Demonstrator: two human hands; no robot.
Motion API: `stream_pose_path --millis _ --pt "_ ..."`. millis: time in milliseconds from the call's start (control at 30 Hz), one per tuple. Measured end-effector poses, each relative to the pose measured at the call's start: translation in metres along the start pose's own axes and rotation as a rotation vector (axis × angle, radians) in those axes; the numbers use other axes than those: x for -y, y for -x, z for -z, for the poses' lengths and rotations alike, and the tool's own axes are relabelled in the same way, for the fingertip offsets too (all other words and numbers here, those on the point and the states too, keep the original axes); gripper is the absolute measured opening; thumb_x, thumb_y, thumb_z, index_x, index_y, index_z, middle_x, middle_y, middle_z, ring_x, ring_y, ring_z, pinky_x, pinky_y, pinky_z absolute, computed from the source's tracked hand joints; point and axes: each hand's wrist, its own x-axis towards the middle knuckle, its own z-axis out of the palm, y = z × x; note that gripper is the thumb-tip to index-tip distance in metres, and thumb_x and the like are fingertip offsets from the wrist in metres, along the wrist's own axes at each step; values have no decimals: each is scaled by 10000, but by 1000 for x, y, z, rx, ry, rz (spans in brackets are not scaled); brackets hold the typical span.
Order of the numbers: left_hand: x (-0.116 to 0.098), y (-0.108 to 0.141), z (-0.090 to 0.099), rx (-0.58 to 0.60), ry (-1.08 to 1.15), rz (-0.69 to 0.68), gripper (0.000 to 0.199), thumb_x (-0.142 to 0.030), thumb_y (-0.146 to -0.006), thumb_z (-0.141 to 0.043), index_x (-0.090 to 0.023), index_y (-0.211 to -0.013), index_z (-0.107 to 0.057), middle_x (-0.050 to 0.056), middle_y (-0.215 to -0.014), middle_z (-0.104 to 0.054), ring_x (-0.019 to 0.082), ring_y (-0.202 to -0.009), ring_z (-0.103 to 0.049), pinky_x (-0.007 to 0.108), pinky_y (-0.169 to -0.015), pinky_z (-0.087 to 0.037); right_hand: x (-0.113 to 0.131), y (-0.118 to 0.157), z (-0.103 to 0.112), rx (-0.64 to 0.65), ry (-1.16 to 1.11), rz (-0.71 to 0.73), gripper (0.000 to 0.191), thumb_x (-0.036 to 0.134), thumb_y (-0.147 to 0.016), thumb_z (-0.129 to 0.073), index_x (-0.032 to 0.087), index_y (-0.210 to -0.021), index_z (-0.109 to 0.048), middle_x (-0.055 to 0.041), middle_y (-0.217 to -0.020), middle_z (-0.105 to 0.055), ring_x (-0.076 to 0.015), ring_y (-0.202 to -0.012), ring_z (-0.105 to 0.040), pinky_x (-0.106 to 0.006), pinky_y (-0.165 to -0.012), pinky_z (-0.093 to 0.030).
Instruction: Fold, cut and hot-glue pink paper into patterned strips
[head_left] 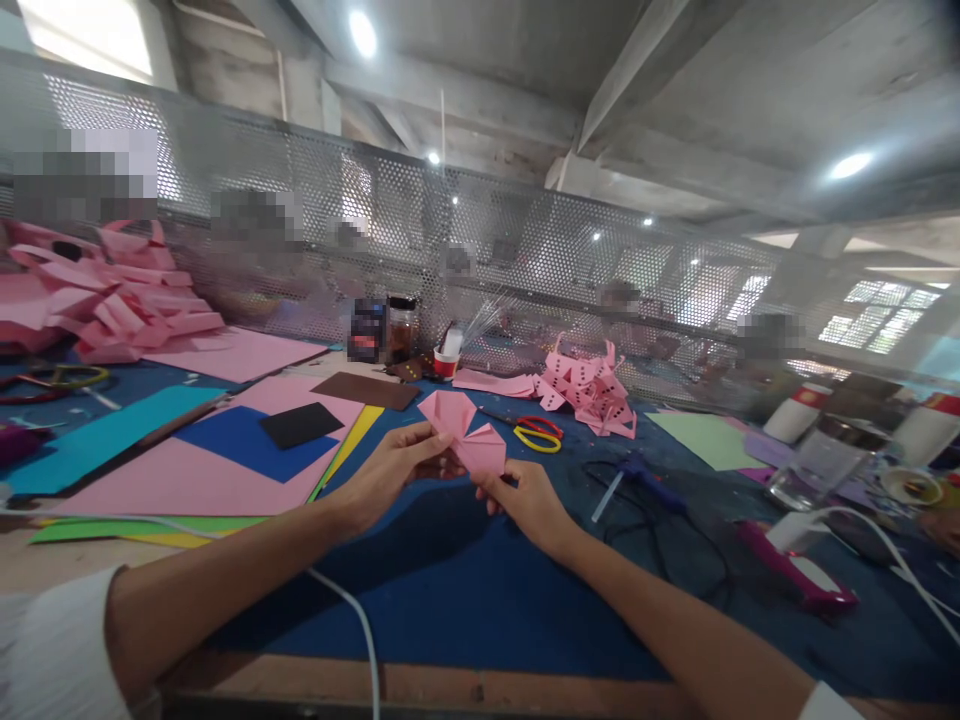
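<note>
A folded piece of pink paper (480, 449) with creased, fan-like flaps is held up above the blue table mat (450, 610). My left hand (420, 455) pinches its left side, thumb in front and fingers behind. At its lower right edge, my right hand (521, 495) grips the paper between thumb and fingers. Just behind the paper lie scissors (538, 433) with red and yellow handles. To the right of my right hand, a blue glue gun (651, 482) with a glue stick rests on the mat.
Stacked coloured sheets (247, 490) lie at left, below a heap of pink paper strips (127, 290). Dotted pink cut-outs (589, 385) sit at the back. A glass jar (821, 465) and a magenta device (799, 570) with a white cable stand right. A perforated metal screen (510, 240) closes off the back.
</note>
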Motion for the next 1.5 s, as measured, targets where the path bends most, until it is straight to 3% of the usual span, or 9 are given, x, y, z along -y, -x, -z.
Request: stream_pose_path --millis 433,600,833,1500 --pt "-1 0 -2 -3 -2 20 288 -426 -887 -685 -148 -811 -680 50 -813 -705 164 -778 -654 299 -776 -518 1 2 1 8 11 22 426 521 -906 -621 157 -700 -699 16 -555 -607 -98 -501 -508 -206 -506 -351" --pt "-6 1 -6 5 -119 -18 196 -313 -787 -787 -144 -824 -695 2 -773 -661 112 -706 -575 251 -718 -479 -2 -1 -1 3 -1 23 416 512 -907 -621 153 -710 -698 9 -561 -618 -105 -509 -519 -209 -517 -366" --pt "-6 0 -6 -61 -217 -14 192 -299 -747 -795 -143 -744 -685 4 -687 -654 127 -665 -579 265 -676 -466 3 3 -1 14 41 74 442 531 -914 -615 153 -705 -710 7 -560 -624 -102 -510 -531 -199 -506 -355" --pt "-1 1 -2 -11 -4 24 240 -391 -848 -732 -160 -785 -707 42 -783 -707 146 -744 -639 269 -746 -510 7 4 2 6 69 61 433 509 -929 -601 159 -695 -699 21 -544 -602 -93 -494 -525 -196 -497 -341"
